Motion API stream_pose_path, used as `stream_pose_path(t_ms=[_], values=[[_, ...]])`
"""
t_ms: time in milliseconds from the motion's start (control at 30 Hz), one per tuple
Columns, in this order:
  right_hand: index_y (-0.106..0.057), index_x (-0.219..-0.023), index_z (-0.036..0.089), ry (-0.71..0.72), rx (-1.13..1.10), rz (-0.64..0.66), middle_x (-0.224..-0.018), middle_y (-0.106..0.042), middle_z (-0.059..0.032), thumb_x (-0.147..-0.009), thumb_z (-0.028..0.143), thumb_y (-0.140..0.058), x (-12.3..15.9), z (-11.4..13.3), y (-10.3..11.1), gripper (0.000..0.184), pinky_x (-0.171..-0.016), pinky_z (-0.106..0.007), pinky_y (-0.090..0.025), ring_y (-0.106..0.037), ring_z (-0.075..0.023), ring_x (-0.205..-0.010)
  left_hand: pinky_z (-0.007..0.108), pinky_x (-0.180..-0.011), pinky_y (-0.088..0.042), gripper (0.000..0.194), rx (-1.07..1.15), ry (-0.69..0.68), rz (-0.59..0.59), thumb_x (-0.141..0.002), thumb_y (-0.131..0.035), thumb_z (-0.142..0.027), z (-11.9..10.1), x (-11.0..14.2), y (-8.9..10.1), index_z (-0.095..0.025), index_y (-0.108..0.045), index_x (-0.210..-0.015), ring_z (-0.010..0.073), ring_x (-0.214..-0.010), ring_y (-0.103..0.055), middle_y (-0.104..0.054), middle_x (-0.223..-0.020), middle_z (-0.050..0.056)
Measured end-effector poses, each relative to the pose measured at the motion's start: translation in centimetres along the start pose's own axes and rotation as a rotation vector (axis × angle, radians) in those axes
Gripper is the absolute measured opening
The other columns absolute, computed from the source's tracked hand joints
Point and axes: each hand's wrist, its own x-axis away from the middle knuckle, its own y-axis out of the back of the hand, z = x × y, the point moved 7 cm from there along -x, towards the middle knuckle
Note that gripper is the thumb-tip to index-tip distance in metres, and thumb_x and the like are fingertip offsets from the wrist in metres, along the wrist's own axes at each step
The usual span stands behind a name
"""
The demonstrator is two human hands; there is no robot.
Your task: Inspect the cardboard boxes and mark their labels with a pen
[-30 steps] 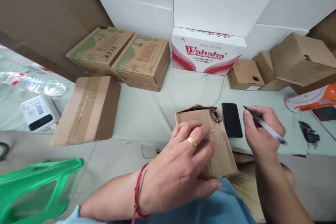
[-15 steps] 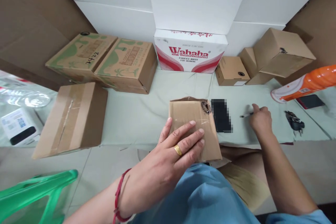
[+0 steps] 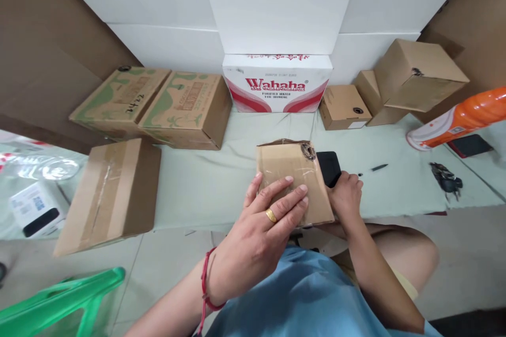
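Note:
My left hand (image 3: 271, 221), with a gold ring and a red cord at the wrist, lies flat on a small cardboard box (image 3: 282, 160), fingers spread. That box has a dark, crumpled patch at its far right corner. Against its right side is my right hand (image 3: 346, 195), fingers curled together; whether anything is inside them is hidden. The same hand covers the near end of a black phone (image 3: 329, 164) lying beside the box. Just to the right, a dark pen (image 3: 379, 167) rests on the pale green cloth.
Printed cartons (image 3: 182, 108) and a taped brown box (image 3: 106, 189) stand at left. A Wahaha carton (image 3: 279, 87) is at the back. Several brown boxes (image 3: 419, 71), an orange bottle (image 3: 458, 118) and keys (image 3: 446, 179) are at right. A green stool (image 3: 67, 300) stands below.
My right hand has let go of the pen, which now lies on the cloth, and has moved left to the box's side. My left hand stays on the box.

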Motion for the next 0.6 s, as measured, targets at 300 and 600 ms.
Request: stream_pose_path(t_ms=[300,600], values=[[-0.056,-0.14,0.008,-0.041,-0.073,0.109,-0.133,-0.056,-0.0226,-0.088,0.06,-0.073,1.8,-2.9,0.4,0.076,-0.093,-0.048,-0.056,-0.071,-0.037,-0.103,0.054,-0.144,-0.011,0.051,-0.023,-0.018,-0.058,-0.101,-0.056,-0.006,0.1,0.6,0.5,-0.019,-0.061,-0.15,0.026,-0.159,-0.05,-0.071,-0.155,0.007],[-0.058,-0.131,0.02,0.373,-0.593,-0.467,-0.127,-0.061,-0.0158,-0.083,0.066,-0.078,8.5,1.1,12.5,0.069,-0.102,-0.054,-0.058,-0.065,-0.0353,-0.12,0.061,-0.142,-0.018,0.057,-0.064,-0.037,-0.016,-0.102,-0.054,-0.007,-0.2,0.2,0.4,-0.021,-0.056,-0.157,0.0287,-0.159,-0.051,-0.068,-0.159,0.009]])
